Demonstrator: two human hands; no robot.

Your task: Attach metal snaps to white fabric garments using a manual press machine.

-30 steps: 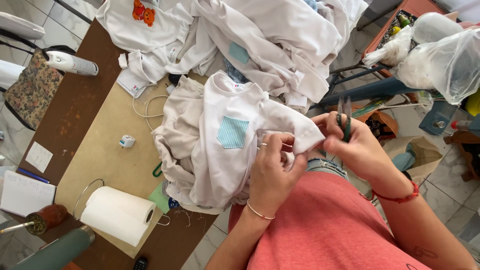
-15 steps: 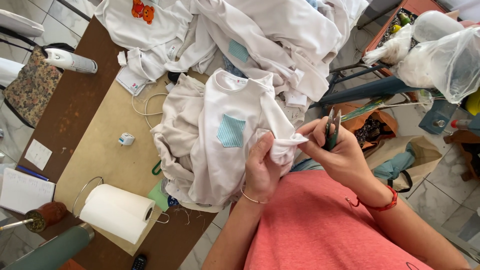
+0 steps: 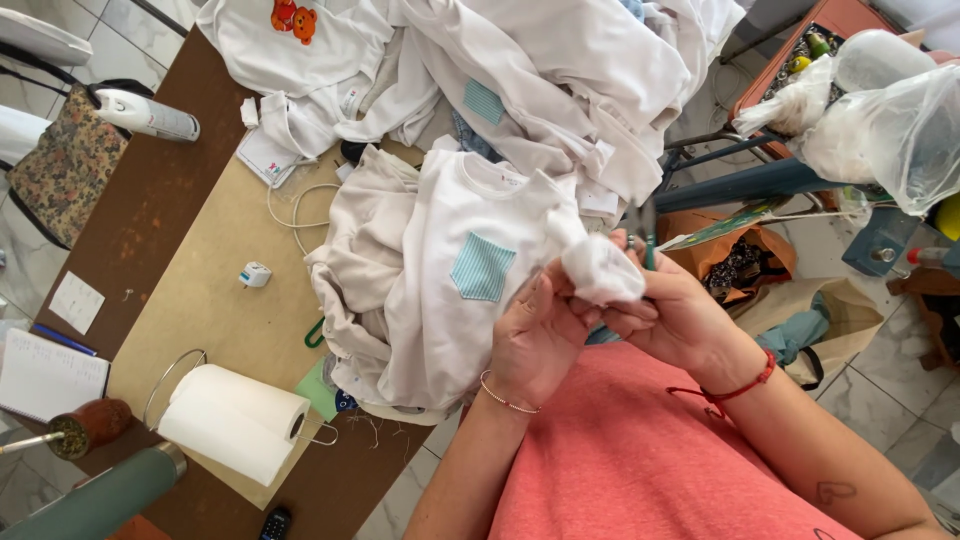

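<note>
A soft white cotton shirt (image 3: 455,300) with one small teal striped chest pocket (image 3: 482,267) is spread over the front edge of the brown wooden table (image 3: 150,200), and a bunched corner of its fabric is lifted clear of the table, just in front of the person's chest. That bunched corner is pinched by the left hand (image 3: 535,340), whose fingers are closed together on the cloth; a thin beaded bracelet is worn at its wrist. The right hand (image 3: 670,315) is wrapped against the same wad of fabric from the other side, and a pair of small dark metal scissors (image 3: 645,232) is gripped in it — the blades are seen pointing up above the fingers, though it cannot be told whether the blades are apart. A red cord is tied round the right wrist.

Behind the shirt, a crumpled heap of white garments (image 3: 560,80) is piled; a second teal pocket patch is seen in it, and one shirt with an orange print lies at the far edge. One cylindrical roll of paper towel (image 3: 235,420) is held on a wire stand at the near left — beside it lie one lined notebook (image 3: 45,372) and one smooth green flask (image 3: 95,498). One small white plug (image 3: 255,274) rests on the tan board.
</note>
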